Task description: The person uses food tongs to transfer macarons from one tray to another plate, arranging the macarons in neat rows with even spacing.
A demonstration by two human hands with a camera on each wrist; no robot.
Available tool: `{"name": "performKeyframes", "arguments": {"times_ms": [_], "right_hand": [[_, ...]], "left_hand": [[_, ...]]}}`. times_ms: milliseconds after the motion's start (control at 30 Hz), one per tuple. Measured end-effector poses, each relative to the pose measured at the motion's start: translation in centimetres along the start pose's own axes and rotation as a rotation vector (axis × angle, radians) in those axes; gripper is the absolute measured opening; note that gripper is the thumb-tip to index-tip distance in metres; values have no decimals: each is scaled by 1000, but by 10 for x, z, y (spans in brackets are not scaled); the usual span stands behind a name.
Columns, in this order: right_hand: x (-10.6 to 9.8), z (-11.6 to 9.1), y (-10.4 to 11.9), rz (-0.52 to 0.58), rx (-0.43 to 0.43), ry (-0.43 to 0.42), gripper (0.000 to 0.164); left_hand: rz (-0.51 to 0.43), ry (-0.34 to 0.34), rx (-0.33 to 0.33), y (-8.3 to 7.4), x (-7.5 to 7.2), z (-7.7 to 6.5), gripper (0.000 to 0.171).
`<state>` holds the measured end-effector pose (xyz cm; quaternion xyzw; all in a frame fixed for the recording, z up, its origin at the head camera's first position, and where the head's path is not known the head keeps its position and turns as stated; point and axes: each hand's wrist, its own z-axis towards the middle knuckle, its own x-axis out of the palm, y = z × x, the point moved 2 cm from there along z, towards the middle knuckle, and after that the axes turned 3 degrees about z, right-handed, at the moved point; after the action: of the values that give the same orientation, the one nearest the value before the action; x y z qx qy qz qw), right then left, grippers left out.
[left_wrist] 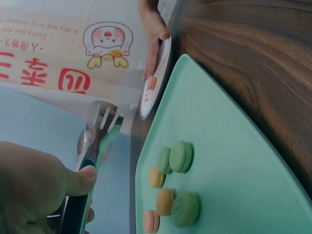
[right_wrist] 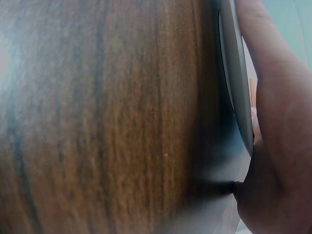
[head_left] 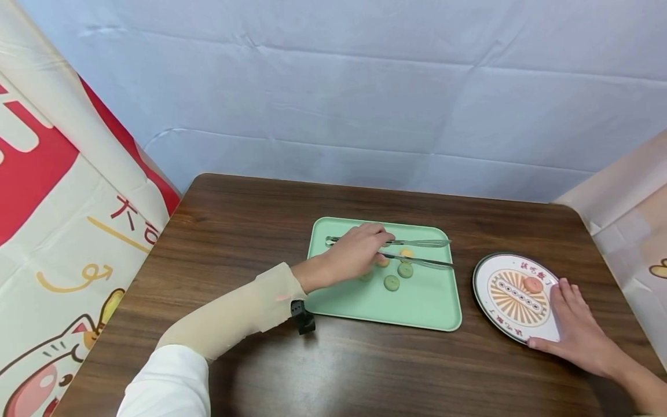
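In the head view my left hand [head_left: 356,252] holds metal tongs [head_left: 422,243] above the pale green tray [head_left: 344,304], their two arms spread apart. The left wrist view shows my thumb on the tongs [left_wrist: 90,151], whose slotted end has nothing between its arms. Under them lie green macarons [head_left: 392,282] and yellow ones [head_left: 406,253]; a pink macaron [left_wrist: 151,222] shows in the left wrist view. On the right, my right hand [head_left: 581,333] rests at the rim of a round patterned plate [head_left: 495,278], fingers extended. One pink macaron [head_left: 533,284] sits on that plate.
Tray and plate stand apart on a dark wooden table [head_left: 250,226]. A pale blue cloth [head_left: 333,104] hangs behind the table's back edge, and a printed cloth [head_left: 57,243] hangs at the left. A black strap device [head_left: 303,317] is on my left wrist.
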<state>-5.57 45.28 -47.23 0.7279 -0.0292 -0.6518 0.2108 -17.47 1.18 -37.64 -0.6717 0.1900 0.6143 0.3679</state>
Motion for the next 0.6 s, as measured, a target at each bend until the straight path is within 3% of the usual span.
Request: {"name": "performKeyframes", "arguments": {"times_ms": [433, 600], "right_hand": [[0, 1, -1, 13, -3, -7, 132], [1, 0, -2, 18, -4, -7, 131]], "left_hand": [[-87, -19, -20, 19, 0, -16, 52], [-104, -18, -14, 26, 2, -22, 46]]}}
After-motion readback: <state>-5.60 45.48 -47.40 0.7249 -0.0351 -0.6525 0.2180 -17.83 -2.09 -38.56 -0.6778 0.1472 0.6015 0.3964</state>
